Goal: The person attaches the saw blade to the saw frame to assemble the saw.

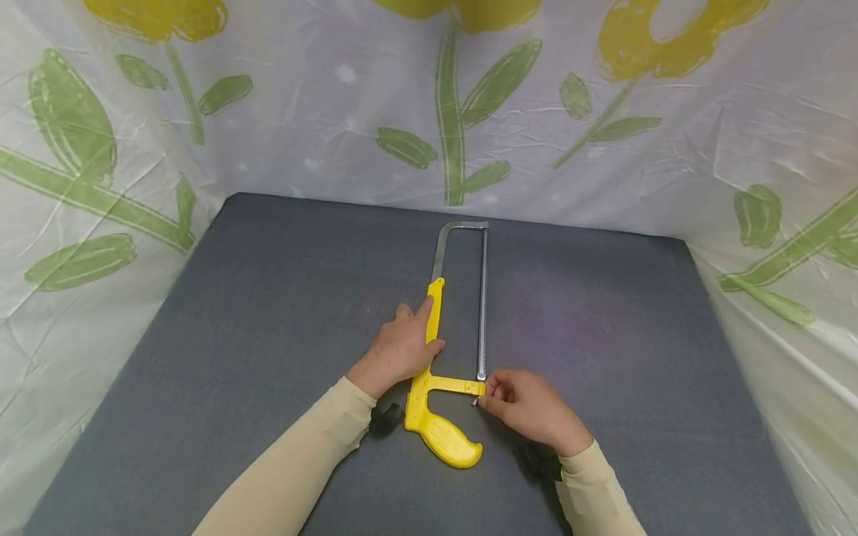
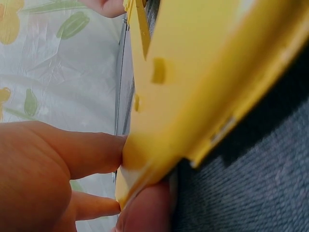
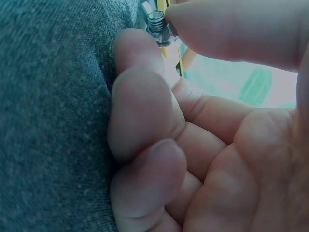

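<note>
A hacksaw with a yellow frame and handle lies flat on the dark table, its handle toward me. Its blade runs along the right side, between the silver front arch and the yellow crosspiece. My left hand grips the frame's spine between thumb and fingers; the left wrist view shows fingertips against the yellow metal. At the crosspiece's right end, my right hand pinches a metal wing nut on a threaded stud. The right wrist view shows the thumb against it and the other fingers curled below.
The hacksaw lies on a dark grey cloth-covered table. A white plastic sheet with yellow flowers and green leaves hangs behind the table and along both sides. Dark wrist-worn devices show beneath the sleeves.
</note>
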`<state>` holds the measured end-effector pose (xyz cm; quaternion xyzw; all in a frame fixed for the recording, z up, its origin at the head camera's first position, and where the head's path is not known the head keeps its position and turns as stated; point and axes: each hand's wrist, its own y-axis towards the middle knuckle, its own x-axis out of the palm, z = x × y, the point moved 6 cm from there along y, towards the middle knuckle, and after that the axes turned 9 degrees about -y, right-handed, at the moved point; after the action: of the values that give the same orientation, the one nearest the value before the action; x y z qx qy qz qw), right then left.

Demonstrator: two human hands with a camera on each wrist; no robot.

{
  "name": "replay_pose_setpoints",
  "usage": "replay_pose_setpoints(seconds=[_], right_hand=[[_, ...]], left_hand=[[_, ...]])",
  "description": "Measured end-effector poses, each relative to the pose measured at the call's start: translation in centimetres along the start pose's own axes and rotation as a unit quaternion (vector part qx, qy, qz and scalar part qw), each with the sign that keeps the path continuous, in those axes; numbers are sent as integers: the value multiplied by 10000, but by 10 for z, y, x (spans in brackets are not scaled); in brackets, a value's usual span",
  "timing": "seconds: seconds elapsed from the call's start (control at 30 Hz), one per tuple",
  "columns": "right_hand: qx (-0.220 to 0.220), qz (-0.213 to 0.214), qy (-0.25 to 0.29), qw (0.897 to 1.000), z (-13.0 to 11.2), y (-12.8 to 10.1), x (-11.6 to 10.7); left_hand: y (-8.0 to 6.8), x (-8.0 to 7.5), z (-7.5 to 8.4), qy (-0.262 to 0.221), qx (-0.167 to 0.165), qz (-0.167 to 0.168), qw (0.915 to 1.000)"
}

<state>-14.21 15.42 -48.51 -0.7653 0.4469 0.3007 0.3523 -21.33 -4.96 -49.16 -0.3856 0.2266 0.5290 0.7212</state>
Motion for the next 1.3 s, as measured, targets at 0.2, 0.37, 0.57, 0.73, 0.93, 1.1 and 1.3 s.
replay_pose_setpoints(seconds=[0.2,0.37,0.57,0.73,0.93,1.1,1.3], right_hand=[[-23,-29,67,10000,1,-1,0],[-129,-46,49,9999,0,-1,0],[-144,-124,230,9996,-1,-2,-1],[-131,-85,239,9996,-1,-2,-1],[13,-60,180,9998,-1,-3,-1],[24,-32,173,9998,-4,-4,-2],[57,-29,194,9998,-4,-4,-2]], left_hand=[[0,0,0,0,18,-7,10000],[-1,-1,1,-16,23,4,10000],[-1,-2,1,-60,2,45,10000],[-1,-1,2,-36,-14,41,10000],[-2,0,2,-51,-10,26,10000],[-1,0,1,-51,-42,1,10000],[-1,0,1,-75,-19,7,10000]])
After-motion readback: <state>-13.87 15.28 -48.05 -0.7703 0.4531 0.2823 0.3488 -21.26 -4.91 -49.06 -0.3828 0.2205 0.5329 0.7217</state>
